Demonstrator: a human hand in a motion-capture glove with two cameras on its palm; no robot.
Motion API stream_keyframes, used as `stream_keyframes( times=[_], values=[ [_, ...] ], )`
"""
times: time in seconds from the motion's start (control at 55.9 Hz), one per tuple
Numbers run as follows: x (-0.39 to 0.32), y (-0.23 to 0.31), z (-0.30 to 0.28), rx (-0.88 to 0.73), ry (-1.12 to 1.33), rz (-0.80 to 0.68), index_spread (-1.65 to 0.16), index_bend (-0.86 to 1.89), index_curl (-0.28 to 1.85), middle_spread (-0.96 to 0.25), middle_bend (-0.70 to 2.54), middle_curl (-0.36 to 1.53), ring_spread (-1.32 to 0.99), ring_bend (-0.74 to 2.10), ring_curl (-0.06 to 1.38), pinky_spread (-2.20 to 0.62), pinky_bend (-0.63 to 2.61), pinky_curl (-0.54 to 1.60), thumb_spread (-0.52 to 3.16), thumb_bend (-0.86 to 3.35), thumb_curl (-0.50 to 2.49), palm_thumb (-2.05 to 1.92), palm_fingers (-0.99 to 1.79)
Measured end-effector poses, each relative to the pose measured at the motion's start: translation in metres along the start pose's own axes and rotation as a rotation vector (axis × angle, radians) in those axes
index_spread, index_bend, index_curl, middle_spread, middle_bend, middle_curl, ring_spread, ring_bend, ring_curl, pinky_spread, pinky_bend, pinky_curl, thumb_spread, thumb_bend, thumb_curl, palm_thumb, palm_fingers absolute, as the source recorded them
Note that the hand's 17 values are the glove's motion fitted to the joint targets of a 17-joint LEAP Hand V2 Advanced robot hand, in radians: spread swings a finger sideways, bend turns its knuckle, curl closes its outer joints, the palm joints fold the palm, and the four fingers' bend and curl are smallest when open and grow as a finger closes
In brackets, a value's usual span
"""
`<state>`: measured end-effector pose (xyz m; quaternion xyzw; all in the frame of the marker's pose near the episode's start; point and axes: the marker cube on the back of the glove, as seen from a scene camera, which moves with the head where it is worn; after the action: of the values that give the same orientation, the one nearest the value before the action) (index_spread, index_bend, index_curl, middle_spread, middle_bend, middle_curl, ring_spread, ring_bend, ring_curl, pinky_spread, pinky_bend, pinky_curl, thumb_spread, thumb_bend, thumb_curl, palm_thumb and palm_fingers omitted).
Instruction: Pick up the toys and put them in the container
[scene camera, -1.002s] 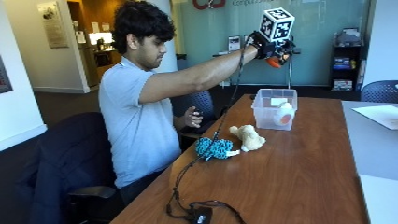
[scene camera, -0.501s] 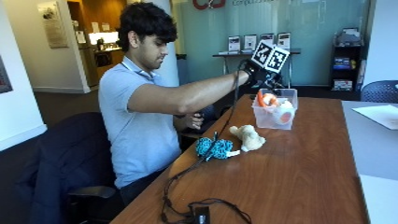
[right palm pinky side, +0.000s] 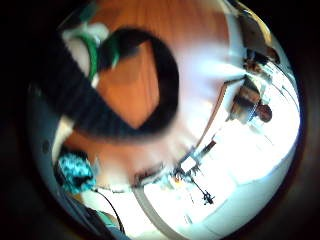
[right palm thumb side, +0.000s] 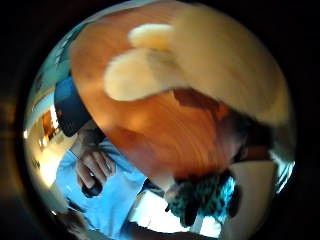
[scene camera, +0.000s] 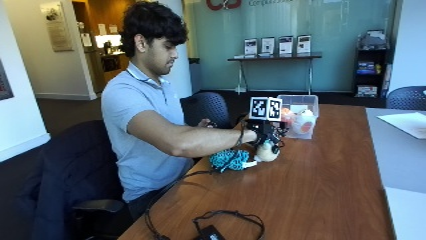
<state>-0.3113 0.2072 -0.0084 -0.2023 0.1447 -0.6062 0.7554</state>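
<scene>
The person sits at the near edge of a long wooden table (scene camera: 333, 190), its reddish-brown top shiny with window light. The gloved right hand (scene camera: 265, 133) is stretched forward and low over the cream plush toy (scene camera: 267, 151), which lies on the wood right under the palm. Whether the fingers have closed on it or merely hover I cannot tell; from the thumb side of the palm the cream plush toy (right palm thumb side: 200, 65) fills much of the view, very close, with bare wood beyond it. Just beside the hand, on the person's side, lies the teal knitted toy (scene camera: 229, 160), touching or nearly touching the cream one. Beyond the hand, farther along the table, stands the clear plastic container (scene camera: 307, 102) with an orange-and-white toy (scene camera: 303, 122) already inside. The bare left hand (right palm thumb side: 92, 170) stays back near the person's body, holding a small dark object.

Nearer than the hand, a black cable (scene camera: 226, 220) coils on the tabletop. A sheet of paper (scene camera: 406, 122) lies at the far right side. Behind the table runs a frosted glass wall (scene camera: 346, 30) with a narrow display table (scene camera: 273, 57) of framed cards, and a dark office chair (scene camera: 206, 107) stands beside the person.
</scene>
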Motion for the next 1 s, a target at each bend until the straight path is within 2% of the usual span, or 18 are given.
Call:
stream_keyframes(
  times=[0.054, 0.107, 0.268, 0.394, 0.519, 0.626, 0.769, 0.913, 1.002],
  values=[
    [0.001, -0.002, -0.007, 0.098, -0.015, 0.000, -0.29, 0.05, 0.06, -0.01, 0.45, 0.29, -0.12, 0.74, 0.31, -0.08, 1.08, 0.29, 1.70, 0.30, 0.35, 0.42, 0.55],
    [0.007, 0.000, -0.016, 0.162, -0.085, 0.027, -0.29, 0.03, 0.03, -0.02, 0.45, 0.31, -0.16, 0.96, 0.38, -0.21, 1.22, 0.33, 1.66, 0.39, 0.40, 0.56, 0.83],
    [0.044, 0.019, -0.052, 0.298, -0.285, 0.158, -0.26, 0.10, 0.02, -0.02, 0.52, 0.37, -0.19, 1.12, 0.50, -0.35, 1.27, 0.40, 1.58, 0.53, 0.50, 0.78, 0.88],
    [0.065, 0.025, -0.098, 0.443, -0.451, 0.245, -0.23, 0.13, 0.02, -0.01, 0.55, 0.40, -0.19, 1.13, 0.50, -0.38, 1.24, 0.41, 1.56, 0.56, 0.54, 0.85, 0.91],
    [0.081, 0.034, -0.160, 0.606, -0.589, 0.267, -0.21, 0.14, 0.02, 0.00, 0.53, 0.42, -0.18, 1.13, 0.50, -0.40, 1.22, 0.41, 1.53, 0.56, 0.57, 0.87, 0.93],
    [0.082, 0.028, -0.214, 0.676, -0.633, 0.283, -0.20, 0.15, 0.03, 0.01, 0.52, 0.43, -0.18, 1.12, 0.49, -0.41, 1.20, 0.41, 1.51, 0.57, 0.59, 0.88, 0.95],
    [0.061, -0.016, -0.267, 0.666, -0.606, 0.295, -0.18, 0.14, 0.03, 0.02, 0.50, 0.45, -0.18, 1.11, 0.48, -0.41, 1.19, 0.42, 1.49, 0.56, 0.62, 0.89, 0.96],
    [0.035, -0.068, -0.290, 0.497, -0.614, 0.273, -0.17, 0.14, 0.04, 0.03, 0.47, 0.47, -0.18, 1.10, 0.48, -0.41, 1.19, 0.43, 1.43, 0.53, 0.65, 0.87, 0.94],
    [0.021, -0.094, -0.294, 0.382, -0.624, 0.222, -0.18, 0.07, 0.02, 0.04, 0.45, 0.48, -0.19, 1.09, 0.49, -0.41, 1.24, 0.45, 1.41, 0.52, 0.67, 0.86, 0.82]
  ],
)
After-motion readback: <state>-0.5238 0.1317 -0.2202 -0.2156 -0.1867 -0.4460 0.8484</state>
